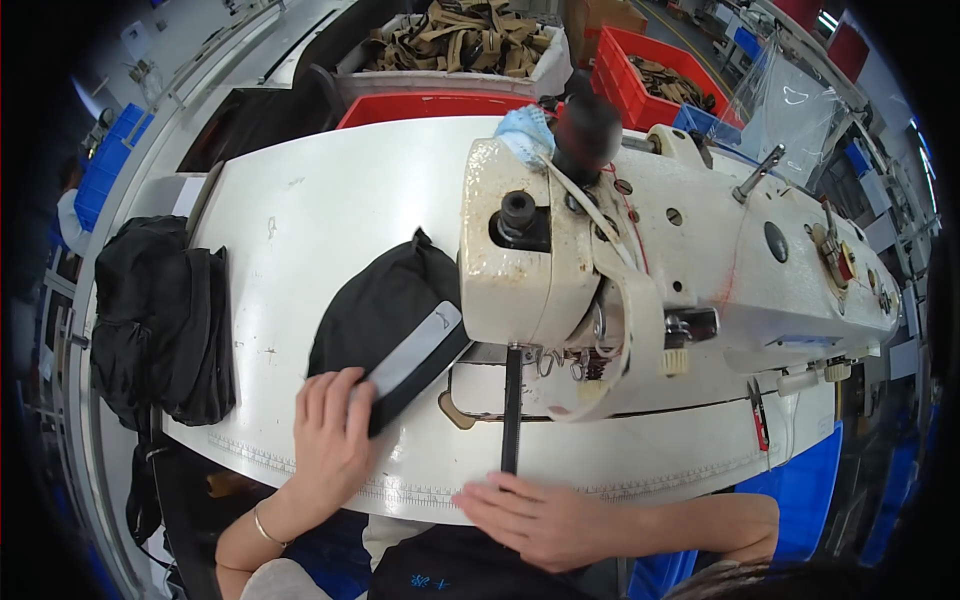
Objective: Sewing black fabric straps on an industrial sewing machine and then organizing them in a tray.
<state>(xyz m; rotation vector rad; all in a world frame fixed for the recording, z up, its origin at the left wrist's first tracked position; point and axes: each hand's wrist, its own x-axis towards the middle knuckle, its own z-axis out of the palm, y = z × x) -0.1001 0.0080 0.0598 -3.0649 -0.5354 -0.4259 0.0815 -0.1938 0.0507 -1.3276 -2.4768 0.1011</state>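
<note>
My left hand (333, 440), fingers bent and close together, grips the lower left end of a black fabric piece (370, 310) with a pale band (415, 345) across it. My right hand (520, 525) has its fingers stretched out at the lower end of a narrow black strip (511, 400), slightly blurred. That strip runs down from the needle area of the white sewing machine (730, 280), whose head stands over the right half of the white worktable (250, 300). Whether my right fingertips touch the strip I cannot tell.
A pile of black fabric (160, 330) lies at left. Red-handled snips (760, 415) rest at right. Behind are a white sack of tan straps (450, 45), red bins (625, 75) and blue crates (110, 170). A co-worker's sleeve (70, 220) shows at far left.
</note>
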